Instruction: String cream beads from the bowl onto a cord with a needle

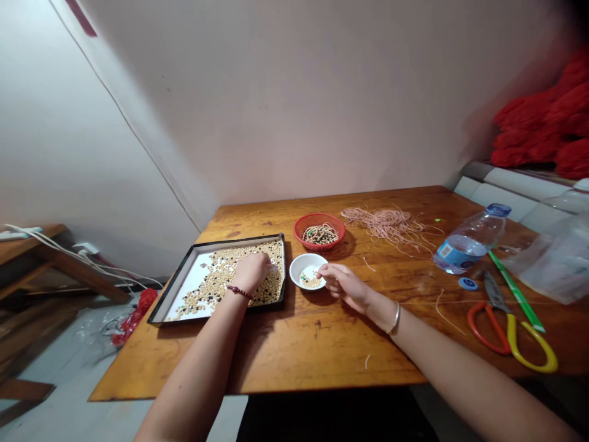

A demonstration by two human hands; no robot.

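Observation:
My left hand (pixel 253 271), wearing a dark red beaded bracelet, is over a shallow black-edged tray (pixel 189 270). Its fingers are curled down among small beads (pixel 216 279), mostly cream with some dark and a few green. A pale bit shows at the fingertips, but I cannot make out what they hold. My right hand (pixel 345 285), with a silver bangle at the wrist, is closed in a pinch at the right rim of a small white bowl (pixel 296 265). A thin cord seems to be between those fingertips. Several cream and green beads (pixel 310 281) lie in the bowl.
Behind the bowl stands a red basket (pixel 319 218) of strung beads. Right of it lies a tangle of pink cord (pixel 384 224). Farther right are a water bottle (pixel 472 239), its blue cap-like disc (pixel 468 283), scissors (pixel 499 307), a green strip (pixel 518 291) and a plastic bag (pixel 552 258).

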